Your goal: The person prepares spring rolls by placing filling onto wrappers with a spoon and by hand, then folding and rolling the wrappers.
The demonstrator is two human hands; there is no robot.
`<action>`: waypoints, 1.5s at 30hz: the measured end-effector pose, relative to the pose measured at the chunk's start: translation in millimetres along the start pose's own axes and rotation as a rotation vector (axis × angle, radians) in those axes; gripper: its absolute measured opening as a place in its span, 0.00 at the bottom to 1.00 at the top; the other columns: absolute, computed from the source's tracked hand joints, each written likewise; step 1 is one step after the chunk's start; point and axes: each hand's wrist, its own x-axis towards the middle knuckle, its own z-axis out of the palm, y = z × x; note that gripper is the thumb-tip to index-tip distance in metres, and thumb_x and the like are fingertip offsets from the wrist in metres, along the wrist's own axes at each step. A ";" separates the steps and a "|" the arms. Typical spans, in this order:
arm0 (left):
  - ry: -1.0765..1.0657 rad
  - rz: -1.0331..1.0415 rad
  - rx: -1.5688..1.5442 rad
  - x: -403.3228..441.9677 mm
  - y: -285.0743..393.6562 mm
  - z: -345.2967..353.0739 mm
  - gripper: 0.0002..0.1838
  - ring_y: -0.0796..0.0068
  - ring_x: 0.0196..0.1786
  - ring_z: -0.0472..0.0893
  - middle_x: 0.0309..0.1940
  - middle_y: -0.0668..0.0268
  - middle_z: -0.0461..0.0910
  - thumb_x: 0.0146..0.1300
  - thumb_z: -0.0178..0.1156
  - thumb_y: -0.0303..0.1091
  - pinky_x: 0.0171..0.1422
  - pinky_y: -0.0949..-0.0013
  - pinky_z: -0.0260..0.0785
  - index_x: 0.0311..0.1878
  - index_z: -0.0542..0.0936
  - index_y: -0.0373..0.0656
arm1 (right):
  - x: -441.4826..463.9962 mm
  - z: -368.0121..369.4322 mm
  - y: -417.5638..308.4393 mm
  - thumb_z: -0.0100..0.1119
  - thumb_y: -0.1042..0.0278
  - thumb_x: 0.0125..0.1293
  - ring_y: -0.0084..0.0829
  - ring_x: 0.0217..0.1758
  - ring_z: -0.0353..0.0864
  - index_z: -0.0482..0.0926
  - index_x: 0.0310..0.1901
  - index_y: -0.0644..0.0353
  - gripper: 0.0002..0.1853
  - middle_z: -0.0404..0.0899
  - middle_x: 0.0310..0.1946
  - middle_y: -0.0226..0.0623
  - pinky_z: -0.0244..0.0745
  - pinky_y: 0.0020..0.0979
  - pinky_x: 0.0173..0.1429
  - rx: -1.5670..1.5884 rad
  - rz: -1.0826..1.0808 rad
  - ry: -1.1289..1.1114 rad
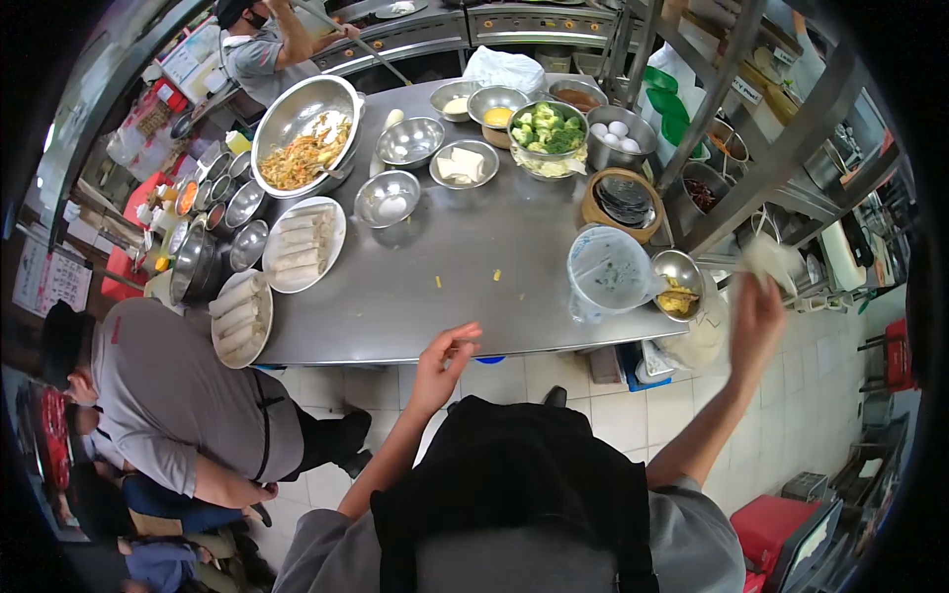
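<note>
My left hand [447, 364] hovers at the front edge of the steel table [445, 311], fingers loosely stretched and nothing in them. Off to the right, beyond the table's corner, my right hand [759, 314] is raised, its fingers closed on a pale, limp cloth [773, 261], which is blurred. Nearest to that hand are a small steel bowl [677, 273] with yellow pieces in it and a clear plastic tub [605, 289] with a bag-like film and green bits. Small yellow scraps [496, 276] lie on the tabletop.
White plates hold pale rolls [301, 242] at the left. A large steel bowl [336, 94] contains shredded vegetables. Broccoli [547, 129], eggs [618, 129] and a bamboo steamer [593, 212] stand at the back right. A co-worker [198, 385] stands left; metal shelving [791, 163] rises right.
</note>
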 end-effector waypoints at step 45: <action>0.549 -0.335 -0.721 48.4 -30.0 -121.2 0.23 0.66 0.63 0.76 0.59 0.62 0.77 0.72 0.55 0.41 0.71 0.61 0.64 0.63 0.74 0.37 | -145.9 375.7 -60.1 0.51 0.63 0.77 0.20 0.35 0.75 0.77 0.49 0.60 0.10 0.78 0.35 0.27 0.76 0.28 0.40 0.649 0.360 -0.848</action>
